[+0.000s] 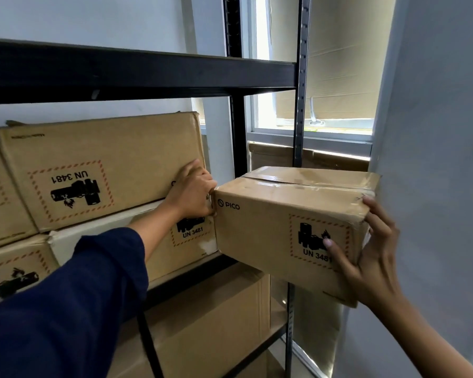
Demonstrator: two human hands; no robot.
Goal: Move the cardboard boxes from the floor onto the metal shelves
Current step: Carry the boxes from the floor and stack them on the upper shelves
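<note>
Both hands, left grip and right grip, clamp the PICO box at the shelf end; next, it likely needs sliding in beside the stacked boxes

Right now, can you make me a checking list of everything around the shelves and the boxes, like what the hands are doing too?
Surface: black metal shelf above; the boxes sit on a lower level of the same rack.
Job's things: PICO box held up at the rack's right end, label upright, tape on top. Stacked boxes fill the shelf; the top one's UN 3481 label is upside down.
Clutter: nothing seen.
Grippers: left hand grips the PICO box's left end; right hand holds its right end, thumb on the label.
Cables: dark strap hanging below the left sleeve.
Surroundings: window with lowered blind behind the rack; pale wall at right.
</note>
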